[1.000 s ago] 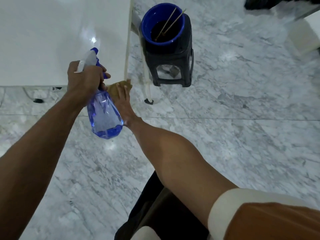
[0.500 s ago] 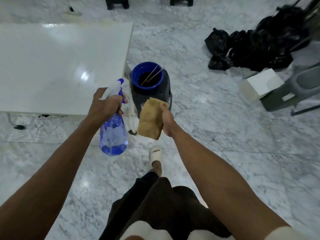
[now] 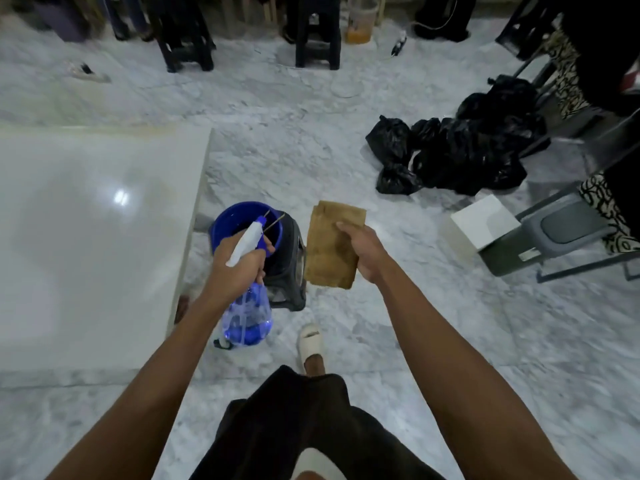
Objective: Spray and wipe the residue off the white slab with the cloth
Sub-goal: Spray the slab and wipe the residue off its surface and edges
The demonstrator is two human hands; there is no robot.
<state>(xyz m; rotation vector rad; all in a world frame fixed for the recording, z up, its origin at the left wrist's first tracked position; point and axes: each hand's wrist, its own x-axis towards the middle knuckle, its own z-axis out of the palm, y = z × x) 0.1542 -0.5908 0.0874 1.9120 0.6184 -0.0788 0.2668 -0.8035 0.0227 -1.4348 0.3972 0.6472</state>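
Note:
The glossy white slab [image 3: 86,237] fills the left of the view, with a light reflected on it. My left hand [image 3: 235,268] grips a clear blue spray bottle [image 3: 246,315] by its white head, just off the slab's right edge. My right hand [image 3: 363,252] holds a folded brown cloth [image 3: 332,249] up in the air, to the right of the bottle. Both hands are above the marble floor, not over the slab.
A blue bucket [image 3: 235,220] with sticks sits on a black stool [image 3: 292,268] beside the slab's right edge, under my hands. Black bags [image 3: 457,154], a white box [image 3: 485,223] and a grey chair [image 3: 561,233] lie to the right. More stools stand at the far wall.
I have stood up and the view has pulled back. My right hand lifted the brown cloth from beside the slab into the air. The bottle stays in my left hand.

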